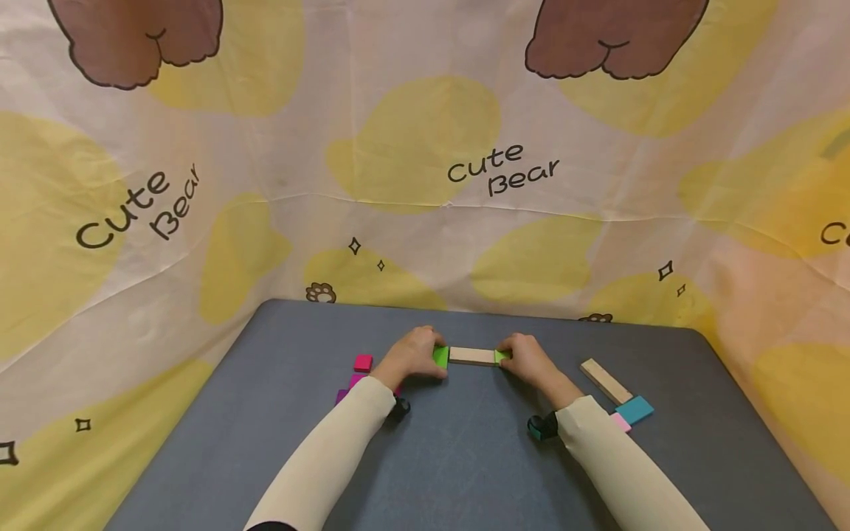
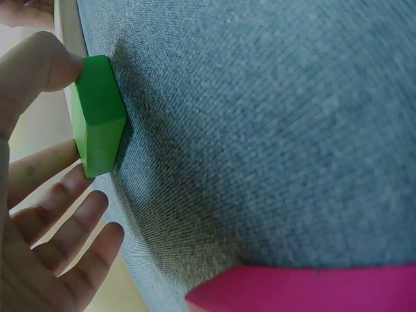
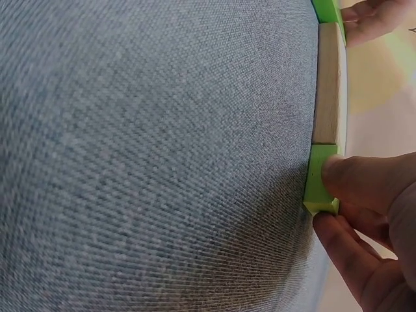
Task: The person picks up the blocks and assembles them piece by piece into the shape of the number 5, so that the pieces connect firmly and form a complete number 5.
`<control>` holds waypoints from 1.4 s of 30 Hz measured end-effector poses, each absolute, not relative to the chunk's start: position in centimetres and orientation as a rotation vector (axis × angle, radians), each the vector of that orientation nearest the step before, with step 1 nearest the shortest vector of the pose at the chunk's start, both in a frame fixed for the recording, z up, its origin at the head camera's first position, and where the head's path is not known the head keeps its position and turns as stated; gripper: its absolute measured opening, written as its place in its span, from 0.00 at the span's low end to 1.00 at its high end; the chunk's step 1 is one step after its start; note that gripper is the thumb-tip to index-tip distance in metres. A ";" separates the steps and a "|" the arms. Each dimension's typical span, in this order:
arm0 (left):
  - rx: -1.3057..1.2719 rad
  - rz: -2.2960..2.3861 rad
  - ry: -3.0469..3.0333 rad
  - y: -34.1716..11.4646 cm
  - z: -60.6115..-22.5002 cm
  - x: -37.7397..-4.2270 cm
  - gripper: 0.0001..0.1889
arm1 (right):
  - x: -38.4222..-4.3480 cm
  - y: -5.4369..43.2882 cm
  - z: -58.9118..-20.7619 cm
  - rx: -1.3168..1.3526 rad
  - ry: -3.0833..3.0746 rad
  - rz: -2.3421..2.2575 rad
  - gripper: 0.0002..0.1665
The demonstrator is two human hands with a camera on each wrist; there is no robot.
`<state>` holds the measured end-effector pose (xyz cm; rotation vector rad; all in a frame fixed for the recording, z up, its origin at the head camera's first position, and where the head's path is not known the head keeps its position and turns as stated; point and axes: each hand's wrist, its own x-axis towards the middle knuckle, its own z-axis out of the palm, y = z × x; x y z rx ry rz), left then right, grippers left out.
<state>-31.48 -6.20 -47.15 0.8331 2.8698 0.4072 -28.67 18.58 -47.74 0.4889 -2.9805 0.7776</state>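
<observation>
Between the two hands lies a pale wooden block [image 1: 472, 356], long and flat on the table. At its left end my left hand [image 1: 416, 352] pinches a green block [image 2: 99, 117] between thumb and forefinger, the other fingers spread loosely in the left wrist view. My right hand [image 1: 529, 361] pinches a second green block [image 3: 321, 175] at the other end, thumb on its near face. This block touches the wooden one in the right wrist view. The first green block also appears against the wood there, at the top edge.
Left of the left hand are a red block [image 1: 363, 363], a magenta block [image 2: 312, 288] and a purple block [image 1: 341, 397], partly behind the arm. By the right forearm lie another wooden block [image 1: 606, 381], a blue block [image 1: 634, 410] and a pink block [image 1: 620, 422]. A printed cloth [image 1: 412, 147] hangs behind the grey table [image 1: 465, 472].
</observation>
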 end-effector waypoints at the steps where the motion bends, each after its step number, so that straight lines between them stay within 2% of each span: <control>1: 0.831 0.410 2.869 -6.2 -47.1 -31.4 0.27 | -28.7 18.6 -47.7 0.488 -2.980 0.779 0.10; 26: 0.839 0.486 2.884 -6.4 -46.9 -30.7 0.27 | -28.6 18.3 -48.0 0.484 -2.970 0.763 0.09; 33: 0.824 0.527 2.885 -7.2 -46.7 -30.1 0.27 | -28.6 18.2 -48.0 0.472 -2.978 0.757 0.09; 42: 0.921 0.507 2.879 -9.2 -45.7 -29.2 0.27 | -28.5 18.4 -48.0 0.457 -2.984 0.752 0.10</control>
